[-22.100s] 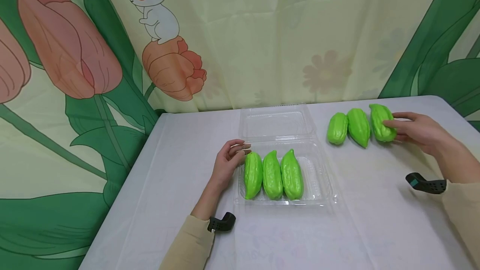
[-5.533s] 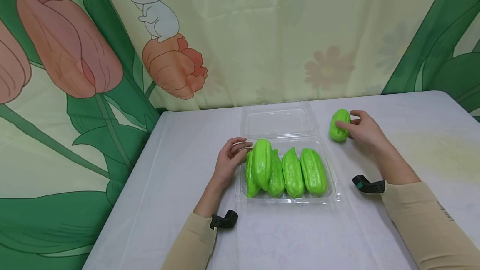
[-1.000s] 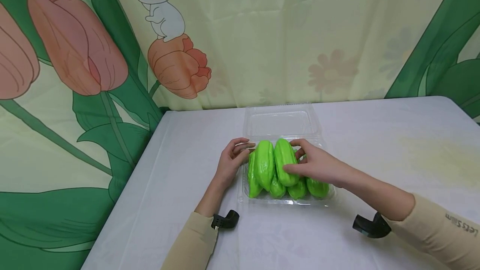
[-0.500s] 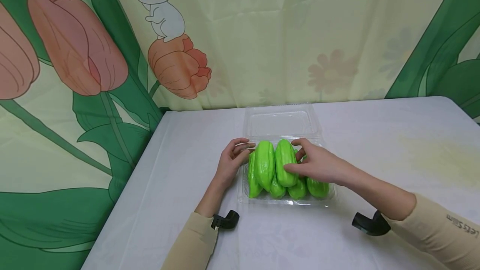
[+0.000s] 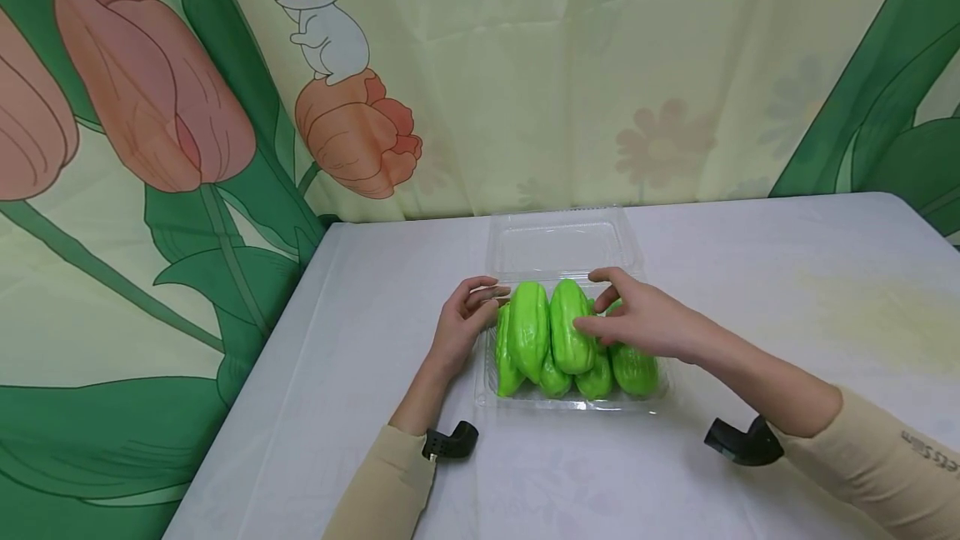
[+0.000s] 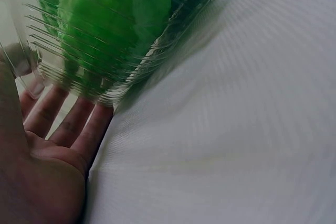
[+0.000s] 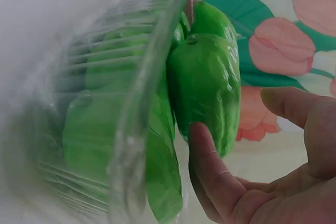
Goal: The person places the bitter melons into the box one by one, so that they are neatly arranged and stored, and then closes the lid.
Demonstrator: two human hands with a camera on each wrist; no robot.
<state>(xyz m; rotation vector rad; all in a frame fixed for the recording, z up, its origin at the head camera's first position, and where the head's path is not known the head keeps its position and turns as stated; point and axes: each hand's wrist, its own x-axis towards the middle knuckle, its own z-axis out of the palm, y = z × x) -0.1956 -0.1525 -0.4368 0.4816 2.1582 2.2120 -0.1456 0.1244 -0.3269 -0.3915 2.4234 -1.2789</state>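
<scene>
A clear plastic clamshell container (image 5: 555, 405) holds several glossy green ribbed fruits like starfruit. Two of them, the left upper starfruit (image 5: 529, 332) and the right upper starfruit (image 5: 567, 319), lie on top of a lower row. My left hand (image 5: 456, 325) rests at the container's left side, its fingers straight against the wall in the left wrist view. My right hand (image 5: 648, 323) hovers over the right part of the container, thumb and fingers spread beside the right upper starfruit. In the right wrist view, the thumb (image 7: 286, 103) stands apart from that fruit, with a fingertip close against it.
The container's lid (image 5: 564, 247) lies folded back on the white tablecloth (image 5: 375, 315). Behind the table hangs a curtain (image 5: 510, 90) printed with tulips and a rabbit. Black wrist cameras (image 5: 452, 441) sit on both wrists.
Starfruit from the table's right now lie in the container, some stacked on top. In the last half second my right hand has loosened from the right upper starfruit and lifted slightly rightward. Left hand stays.
</scene>
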